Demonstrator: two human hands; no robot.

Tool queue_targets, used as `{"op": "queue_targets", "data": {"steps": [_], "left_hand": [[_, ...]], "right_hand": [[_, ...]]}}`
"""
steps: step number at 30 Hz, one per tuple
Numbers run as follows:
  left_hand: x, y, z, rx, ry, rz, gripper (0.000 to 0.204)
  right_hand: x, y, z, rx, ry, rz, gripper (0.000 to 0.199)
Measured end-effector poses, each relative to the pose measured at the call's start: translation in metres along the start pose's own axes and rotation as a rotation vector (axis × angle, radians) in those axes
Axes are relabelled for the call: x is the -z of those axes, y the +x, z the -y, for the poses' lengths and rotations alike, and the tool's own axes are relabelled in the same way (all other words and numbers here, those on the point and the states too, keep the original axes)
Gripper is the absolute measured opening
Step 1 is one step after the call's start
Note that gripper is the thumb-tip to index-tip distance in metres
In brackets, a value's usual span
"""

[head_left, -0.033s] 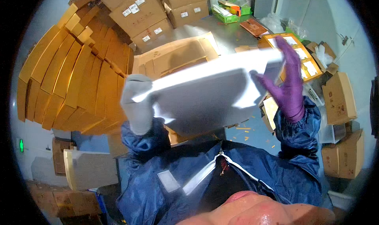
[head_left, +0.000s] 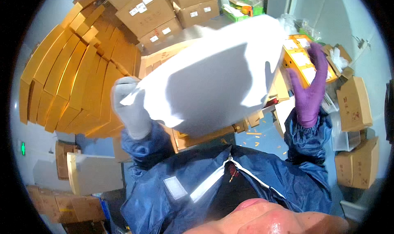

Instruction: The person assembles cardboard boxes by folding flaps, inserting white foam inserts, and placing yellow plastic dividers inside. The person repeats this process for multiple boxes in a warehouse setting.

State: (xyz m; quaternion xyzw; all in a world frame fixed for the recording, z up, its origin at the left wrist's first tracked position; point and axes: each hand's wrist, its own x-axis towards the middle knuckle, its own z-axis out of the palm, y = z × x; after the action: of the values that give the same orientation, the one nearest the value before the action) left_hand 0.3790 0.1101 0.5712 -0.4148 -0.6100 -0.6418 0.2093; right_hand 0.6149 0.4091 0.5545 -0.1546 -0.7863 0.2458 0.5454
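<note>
A large white sheet (head_left: 205,78), its exact material unclear, is held up in front of me, curved, with a shadow across its face. My left hand (head_left: 132,106), in a grey glove, is closed on its left edge. To the right of the sheet, my right hand (head_left: 310,88) in a purple glove is open, thumb and fingers spread, with a gap between it and the sheet. Behind and below the sheet lies brown cardboard (head_left: 158,59), mostly hidden by it.
Tall stacks of gold-coloured boxes (head_left: 57,82) stand at left. Brown cartons (head_left: 152,12) are piled at the back. On the right are a yellow compartmented tray (head_left: 293,59), a clear plastic bin (head_left: 344,135) and more cartons (head_left: 357,104). Small scraps (head_left: 254,134) litter the blue floor.
The sheet has tilted up and bulged, its far edge rising. My right hand has come off its right edge and moved right. My left hand has shifted slightly left, still gripping.
</note>
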Motion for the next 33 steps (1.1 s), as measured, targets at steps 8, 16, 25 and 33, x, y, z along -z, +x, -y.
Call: {"op": "queue_targets", "data": {"steps": [8,16,25,33], "left_hand": [[0.034,-0.021,0.038,0.336,-0.108,-0.196,0.029],[0.053,0.053,0.152,0.732,-0.354,-0.357,0.041],[0.114,0.002,0.413,1.059,-0.339,-0.081,0.057],[0.119,-0.049,0.513,1.076,-0.305,0.022,0.06]], "right_hand": [[-0.119,-0.196,-0.102,-1.071,0.599,0.415,0.049],[-0.209,-0.212,-0.077,-1.205,1.094,0.63,0.055],[-0.212,-0.169,-0.093,-0.704,0.497,1.042,0.032],[-0.313,-0.177,-0.149,-0.778,-0.172,0.97,0.065]]}}
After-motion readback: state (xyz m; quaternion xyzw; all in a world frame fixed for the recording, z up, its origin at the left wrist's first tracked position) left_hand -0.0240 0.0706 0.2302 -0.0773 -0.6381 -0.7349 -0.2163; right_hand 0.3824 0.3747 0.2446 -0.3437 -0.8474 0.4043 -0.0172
